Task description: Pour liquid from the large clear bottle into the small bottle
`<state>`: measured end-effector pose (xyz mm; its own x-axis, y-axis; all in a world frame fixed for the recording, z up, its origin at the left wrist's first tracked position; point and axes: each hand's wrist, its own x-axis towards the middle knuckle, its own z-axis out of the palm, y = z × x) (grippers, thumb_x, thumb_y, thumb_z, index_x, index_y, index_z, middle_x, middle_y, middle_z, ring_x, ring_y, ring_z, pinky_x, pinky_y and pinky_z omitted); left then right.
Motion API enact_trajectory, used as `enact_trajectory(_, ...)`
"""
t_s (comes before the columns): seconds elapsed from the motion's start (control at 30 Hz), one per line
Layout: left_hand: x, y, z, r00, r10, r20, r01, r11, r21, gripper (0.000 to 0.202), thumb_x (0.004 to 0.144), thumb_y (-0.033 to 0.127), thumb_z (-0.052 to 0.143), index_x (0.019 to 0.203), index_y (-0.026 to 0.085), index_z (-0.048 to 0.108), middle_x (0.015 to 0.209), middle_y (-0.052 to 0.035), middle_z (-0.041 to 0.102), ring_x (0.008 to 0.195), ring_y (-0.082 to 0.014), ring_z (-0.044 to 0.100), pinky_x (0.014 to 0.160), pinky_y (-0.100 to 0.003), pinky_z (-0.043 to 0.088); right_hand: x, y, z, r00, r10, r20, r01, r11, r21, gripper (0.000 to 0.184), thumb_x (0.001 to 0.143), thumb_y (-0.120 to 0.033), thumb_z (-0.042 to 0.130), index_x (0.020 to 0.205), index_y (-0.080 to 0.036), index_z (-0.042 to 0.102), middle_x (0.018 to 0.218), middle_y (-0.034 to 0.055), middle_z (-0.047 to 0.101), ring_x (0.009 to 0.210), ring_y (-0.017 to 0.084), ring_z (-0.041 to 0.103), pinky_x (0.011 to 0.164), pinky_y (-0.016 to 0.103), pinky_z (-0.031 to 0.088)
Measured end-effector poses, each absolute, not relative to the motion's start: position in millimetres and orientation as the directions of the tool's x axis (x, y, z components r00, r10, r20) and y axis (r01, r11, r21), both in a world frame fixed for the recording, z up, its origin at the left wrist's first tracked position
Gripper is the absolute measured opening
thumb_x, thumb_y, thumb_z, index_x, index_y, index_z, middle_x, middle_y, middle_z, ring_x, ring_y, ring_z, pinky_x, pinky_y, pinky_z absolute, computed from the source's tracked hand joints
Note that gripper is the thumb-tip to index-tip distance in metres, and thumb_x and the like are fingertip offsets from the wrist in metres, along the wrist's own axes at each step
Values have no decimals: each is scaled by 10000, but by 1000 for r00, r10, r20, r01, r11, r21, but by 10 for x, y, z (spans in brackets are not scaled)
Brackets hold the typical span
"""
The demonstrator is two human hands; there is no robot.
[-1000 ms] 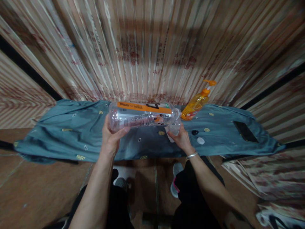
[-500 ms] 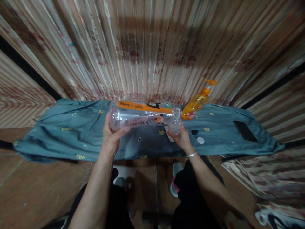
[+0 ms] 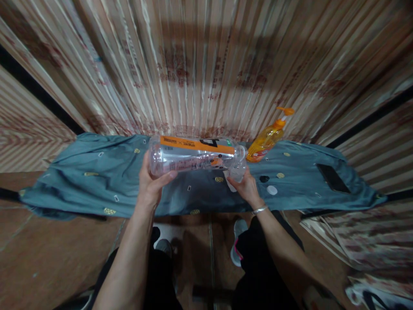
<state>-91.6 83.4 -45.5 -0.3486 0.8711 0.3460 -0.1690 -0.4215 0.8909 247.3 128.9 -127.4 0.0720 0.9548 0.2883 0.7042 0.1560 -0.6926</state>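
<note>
A blue-grey cloth [image 3: 80, 172] with small printed marks covers the worktop; its left end lies rumpled, well to the left of the bottle [image 3: 193, 157]. The left hand [image 3: 151, 185] comes up from below and grips the bottle's base end, fingers wrapped around it with the thumb on the near side. The bottle is clear plastic with an orange label along its top. It is held on its side above the cloth, base to the left and neck to the right. At the neck, just below and touching or almost touching the mouth, is a small clear cup [image 3: 238, 172]. The right hand [image 3: 247, 189] holds it, fingers closed about its lower part. Whether anything is in the cup cannot be told. A silver bracelet [image 3: 260, 209] sits on that wrist. Just right of the bottle's neck and farther back, an orange pump bottle [image 3: 266, 140] stands on the cloth near the striped wall [image 3: 206, 64]. Right of the cup lie a black disc [image 3: 264, 178] and a white disc [image 3: 272, 190], close together. Far to the right of the bottle, a dark phone [image 3: 332, 177] lies flat on the cloth.
</note>
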Motion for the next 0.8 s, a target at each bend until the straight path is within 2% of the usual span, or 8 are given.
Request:
enact_trajectory(0.17, -909, 833, -446, -334, 874, 352, -167, -423, 891, 952, 533, 380, 1136, 1415, 299, 786, 1328, -100, 828, 1355, -444, 773, 1273, -686, 557, 2452, 1289, -1252, 87, 962, 260, 704, 126, -699, 893, 839, -481, 837, 1615, -114, 592, 1258, 207, 904, 1145, 443, 896, 951, 531, 736)
enact_trajectory(0.33, -893, 831, -429, -357, 871, 338, -184, -420, 889, 981, 493, 401, 1147, 1400, 273, 796, 1370, -126, 826, 1387, -466, 759, 1282, -703, 550, 2455, 1294, -1268, 85, 958, 275, 705, 137, -696, 881, 859, -524, 835, 1607, -124, 597, 1254, 206, 902, 1142, 438, 895, 956, 538, 738)
enact_trajectory(0.47, -889, 832, -427, -349, 869, 351, -167, -426, 889, 969, 501, 415, 1153, 1393, 275, 801, 1362, -122, 830, 1388, -460, 763, 1268, -681, 574, 2455, 1287, -1270, 83, 954, 287, 701, 149, -698, 887, 874, -552, 828, 1615, -125, 596, 1291, 210, 898, 1151, 435, 891, 970, 549, 736)
enact_trajectory(0.63, -878, 830, -407, -361, 869, 338, -186, -423, 887, 964, 474, 451, 1166, 1357, 276, 822, 1339, -116, 847, 1354, -448, 782, 1257, -666, 588, 2439, 1280, -1232, 88, 964, 251, 711, 116, -694, 865, 860, -515, 835, 1589, -105, 615, 1308, 232, 889, 1187, 448, 882, 1001, 549, 730)
enact_trajectory(0.8, -863, 813, -365, -384, 875, 294, -218, -395, 892, 970, 431, 409, 1166, 1327, 258, 826, 1326, -116, 848, 1337, -448, 781, 1236, -652, 596, 2440, 1283, -1226, 95, 964, 249, 722, 106, -684, 885, 856, -502, 835, 1605, -103, 585, 1287, 219, 894, 1164, 437, 890, 971, 525, 730)
